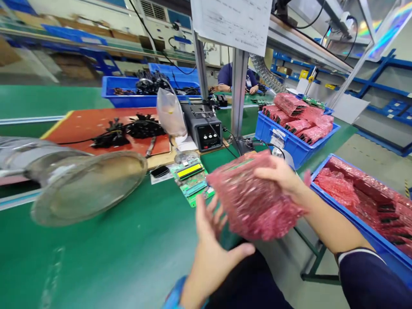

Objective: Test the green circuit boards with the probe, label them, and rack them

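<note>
A pink bubble-wrap package (247, 193) is held up over the front edge of the green bench. My right hand (280, 174) grips its upper right side, thumb on top; what is inside is mostly hidden by the wrap. Just left of the package, my left hand (214, 240) is open, its fingers spread and thumb stretched out below the wrap. Its fingertips come close to the package, but I cannot tell whether they touch. Behind lies a green circuit board (191, 182) with a yellow display, flat on the bench.
A fume duct hood (93, 189) juts in from the left. A soldering station (202, 128) stands behind the board. At right are two blue bins (289, 146) of pink-wrapped packages, the nearer bin (357, 219) lower. Black cables (128, 131) lie on an orange mat. A person (236, 79) sits across.
</note>
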A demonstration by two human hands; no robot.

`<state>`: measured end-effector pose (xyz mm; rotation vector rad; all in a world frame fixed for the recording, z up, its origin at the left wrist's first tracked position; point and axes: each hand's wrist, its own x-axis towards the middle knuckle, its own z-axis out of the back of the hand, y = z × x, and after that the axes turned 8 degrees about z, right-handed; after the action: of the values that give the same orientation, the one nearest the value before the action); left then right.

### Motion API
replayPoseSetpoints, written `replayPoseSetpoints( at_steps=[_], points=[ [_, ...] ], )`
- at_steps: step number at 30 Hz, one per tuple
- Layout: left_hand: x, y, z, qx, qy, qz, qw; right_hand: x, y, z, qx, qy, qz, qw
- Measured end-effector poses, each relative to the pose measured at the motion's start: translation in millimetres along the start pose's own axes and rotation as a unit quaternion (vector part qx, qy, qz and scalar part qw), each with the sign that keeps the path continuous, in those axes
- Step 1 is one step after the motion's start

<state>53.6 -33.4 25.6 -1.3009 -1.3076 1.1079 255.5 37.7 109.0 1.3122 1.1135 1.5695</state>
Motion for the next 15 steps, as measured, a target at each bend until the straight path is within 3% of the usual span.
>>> replayPoseSetpoints(
  at_steps=[1, 2, 4, 6, 9, 11, 15],
  points=[
    [4, 2, -11.6, -0.013, -0.010, 0.013, 1.000, 6, -6, -22, -0.006, 0.049, -0.017, 0.999],
    [8, 4, -19.9, -0.012, -0.055, 0.026, 0.998, 12, -11, -40, -0.020, 0.074, -0.027, 0.997],
    [12, 6, -24.3, -0.034, -0.129, 0.053, 0.990, 22, -17, -61, -0.044, 0.114, -0.047, 0.991],
    [12, 6, -14.0, -0.099, -0.149, 0.082, 0.980, 24, -18, -67, -0.039, 0.157, -0.052, 0.986],
    [8, 3, 14.2, -0.172, -0.182, 0.110, 0.962, 5, -19, -69, -0.046, 0.242, -0.022, 0.969],
    [5, 2, 31.8, -0.186, -0.234, 0.088, 0.950, -17, -30, -77, -0.165, 0.295, 0.036, 0.941],
    [0, 5, 54.4, -0.191, -0.296, 0.045, 0.935, -57, -62, -94, -0.224, 0.211, 0.129, 0.943]
  ],
)
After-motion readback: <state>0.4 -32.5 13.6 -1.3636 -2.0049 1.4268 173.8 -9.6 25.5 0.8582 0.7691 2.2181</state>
